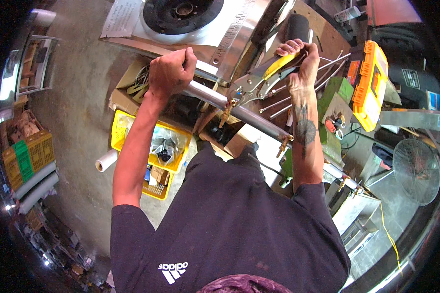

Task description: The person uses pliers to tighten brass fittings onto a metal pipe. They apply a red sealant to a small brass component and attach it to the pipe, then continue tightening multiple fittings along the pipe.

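Observation:
A silvery metal pipe slants across in front of me, with small brass valves, one a brass valve near its middle and another brass valve further right. Around the pipe's left end my left hand is closed, knuckles up. My right hand grips the handles of locking pliers, one handle covered in yellow. The pliers' jaws reach the pipe beside the middle valve; my view does not show exactly what they bite on.
Ahead stands a steel gas stove with a black burner ring. Below left are a yellow crate of bagged parts and a cardboard box. At right are an orange tool case, metal rods, a green machine and a fan.

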`<state>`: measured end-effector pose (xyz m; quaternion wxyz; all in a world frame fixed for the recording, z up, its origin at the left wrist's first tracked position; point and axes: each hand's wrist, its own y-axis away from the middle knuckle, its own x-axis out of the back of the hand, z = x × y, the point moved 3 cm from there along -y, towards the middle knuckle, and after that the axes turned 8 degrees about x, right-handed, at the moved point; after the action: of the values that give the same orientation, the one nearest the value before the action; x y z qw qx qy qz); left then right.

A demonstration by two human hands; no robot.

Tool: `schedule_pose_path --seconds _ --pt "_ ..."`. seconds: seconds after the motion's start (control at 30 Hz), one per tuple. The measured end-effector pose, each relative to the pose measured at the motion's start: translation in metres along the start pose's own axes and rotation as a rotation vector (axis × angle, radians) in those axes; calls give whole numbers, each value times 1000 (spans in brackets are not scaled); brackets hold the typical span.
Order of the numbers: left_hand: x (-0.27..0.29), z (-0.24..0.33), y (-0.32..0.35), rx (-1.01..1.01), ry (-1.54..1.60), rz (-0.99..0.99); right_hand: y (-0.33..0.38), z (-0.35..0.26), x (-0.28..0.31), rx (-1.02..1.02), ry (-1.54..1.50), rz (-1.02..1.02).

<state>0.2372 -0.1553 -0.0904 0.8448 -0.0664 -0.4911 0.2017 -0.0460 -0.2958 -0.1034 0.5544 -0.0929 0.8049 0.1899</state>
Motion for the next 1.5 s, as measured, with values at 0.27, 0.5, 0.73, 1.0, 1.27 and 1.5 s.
schedule_pose_path --seconds 0.27,0.5,0.73,1.0,1.27,1.5 --pt "1 3 0 -20 8 21 -3 0 3 -10 -12 2" --pt "0 7 0 -8 -33 9 -3 0 -6 -24 15 -52" --pt "1 14 2 -7 -55 -16 -20 7 -1 -138 -38 -35" --pt "4 15 2 80 -49 -77 -18 8 1 -63 -39 -51" --pt "7 12 0 52 -29 -62 -11 5 8 17 -22 -4" --pt "0 6 0 -8 -18 6 -3 3 12 42 -21 13"
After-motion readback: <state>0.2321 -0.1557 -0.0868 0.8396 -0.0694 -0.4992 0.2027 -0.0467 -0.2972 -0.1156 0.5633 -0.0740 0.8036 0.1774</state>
